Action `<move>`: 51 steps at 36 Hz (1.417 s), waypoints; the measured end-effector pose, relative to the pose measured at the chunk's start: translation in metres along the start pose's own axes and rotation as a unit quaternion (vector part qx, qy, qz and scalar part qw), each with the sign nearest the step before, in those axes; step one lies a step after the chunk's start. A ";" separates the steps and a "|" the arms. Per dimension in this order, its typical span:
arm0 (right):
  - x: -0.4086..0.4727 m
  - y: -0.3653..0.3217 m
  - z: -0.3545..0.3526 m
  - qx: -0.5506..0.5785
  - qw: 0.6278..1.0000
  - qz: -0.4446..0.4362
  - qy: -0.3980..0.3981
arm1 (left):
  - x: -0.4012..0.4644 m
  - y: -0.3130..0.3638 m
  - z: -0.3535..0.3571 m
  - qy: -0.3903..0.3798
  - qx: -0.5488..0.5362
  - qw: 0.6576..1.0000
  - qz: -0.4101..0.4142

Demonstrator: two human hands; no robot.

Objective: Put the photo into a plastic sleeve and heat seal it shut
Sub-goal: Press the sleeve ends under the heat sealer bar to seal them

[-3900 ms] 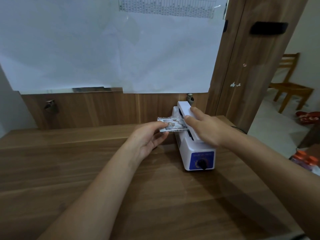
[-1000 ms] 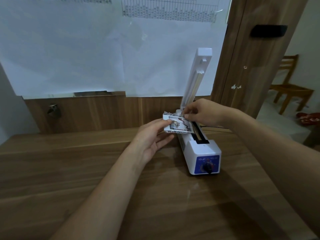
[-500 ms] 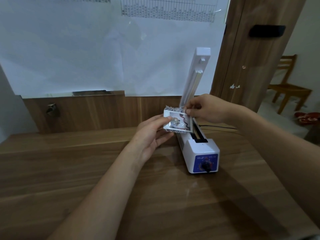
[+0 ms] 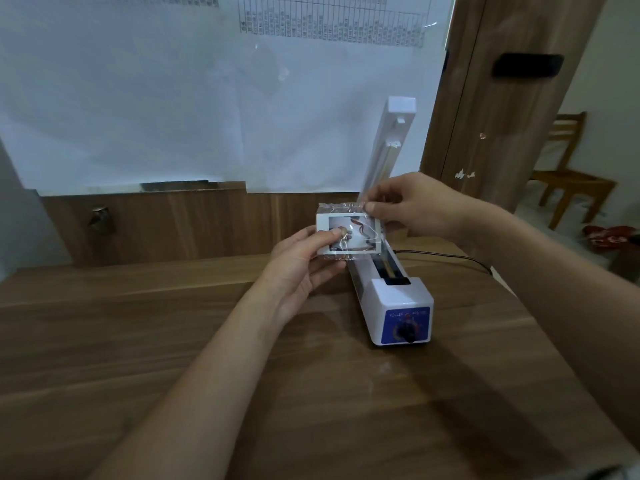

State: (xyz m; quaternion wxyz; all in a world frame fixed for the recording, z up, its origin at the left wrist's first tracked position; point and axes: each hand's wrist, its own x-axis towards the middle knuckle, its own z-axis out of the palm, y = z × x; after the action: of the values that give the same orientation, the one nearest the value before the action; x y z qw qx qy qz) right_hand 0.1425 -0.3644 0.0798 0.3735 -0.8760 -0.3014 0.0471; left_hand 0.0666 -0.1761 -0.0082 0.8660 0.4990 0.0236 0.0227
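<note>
Two hands are holding the white-bordered photo in its clear crinkled plastic sleeve (image 4: 349, 233) above the desk's (image 4: 173, 341) far edge, long axis sideways. Left hand's (image 4: 304, 261) grip is pinching its left side, right hand's (image 4: 412, 206) its upper right corner, nearer the open white heat sealer (image 4: 394, 292) lying just right.

We cannot read the print on the wall sheets (image 4: 332, 26) (too small, and cut by the top edge). The left hand (image 4: 304, 261) hides the photo (image 4: 353, 235) at its lower left corner. The labels around the heat sealer (image 4: 398, 299) dial are blurred. The wooden chair (image 4: 568, 174) is half hidden behind the wooden panel (image 4: 502, 98).
</note>
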 end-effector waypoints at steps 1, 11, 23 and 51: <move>-0.001 -0.002 0.000 0.011 1.000 -0.002 0.004 | 0.000 0.000 0.001 0.001 -0.001 1.000 0.002; -0.005 -0.004 0.006 0.158 0.987 0.004 0.025 | -0.002 0.003 0.003 -0.007 -0.046 0.998 0.043; -0.015 0.010 0.036 0.207 0.975 -0.007 0.078 | 0.001 0.001 0.000 0.011 -0.091 0.994 0.067; -0.017 0.010 0.047 -0.025 0.982 -0.033 0.182 | -0.006 -0.002 0.007 -0.049 -0.027 0.998 -0.009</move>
State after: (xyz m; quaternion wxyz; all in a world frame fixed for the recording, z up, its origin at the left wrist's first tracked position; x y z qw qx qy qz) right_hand 0.1193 -0.3501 0.0365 0.4012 -0.8688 -0.2577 -0.1333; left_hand 0.0606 -0.1831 -0.0061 0.8796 0.4754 -0.0147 -0.0089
